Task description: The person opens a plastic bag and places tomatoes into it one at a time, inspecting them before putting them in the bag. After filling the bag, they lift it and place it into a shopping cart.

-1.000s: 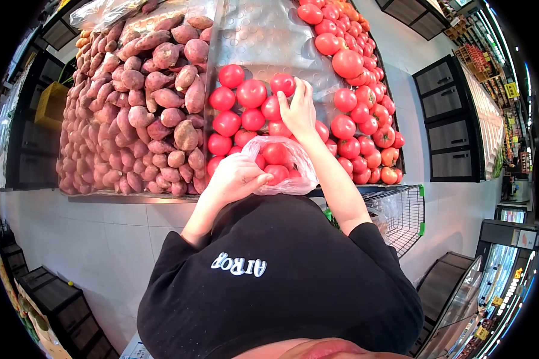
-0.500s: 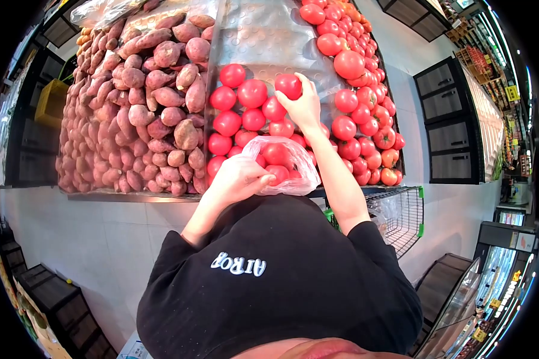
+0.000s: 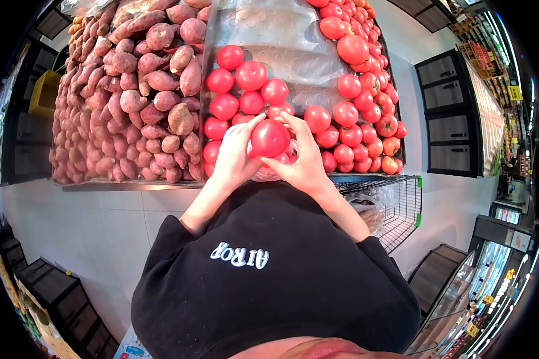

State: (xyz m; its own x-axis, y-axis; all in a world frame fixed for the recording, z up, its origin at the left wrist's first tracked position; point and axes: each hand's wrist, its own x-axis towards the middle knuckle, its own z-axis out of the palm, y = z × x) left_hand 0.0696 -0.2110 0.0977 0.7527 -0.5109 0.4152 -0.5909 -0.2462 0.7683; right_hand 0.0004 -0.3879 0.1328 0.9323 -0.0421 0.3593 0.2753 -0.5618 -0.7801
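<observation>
A large red tomato is held up in front of me between both hands. My left hand is closed against its left side, thumb and fingers at the skin. My right hand curls round the right side, with fingers at the top and thumb below. Under the tomato, a clear plastic bag with red tomatoes inside is mostly hidden by my hands. Loose tomatoes lie on the display just beyond my hands.
Sweet potatoes are heaped to the left, behind a divider. More tomatoes are piled at the right. A wire shopping cart holding plastic bags stands right of my body. Bare grey lining shows at the back of the display.
My right hand has brought the tomato from the display toward me, over the bag. My left hand has moved from the bag's rim up to the tomato's side.
</observation>
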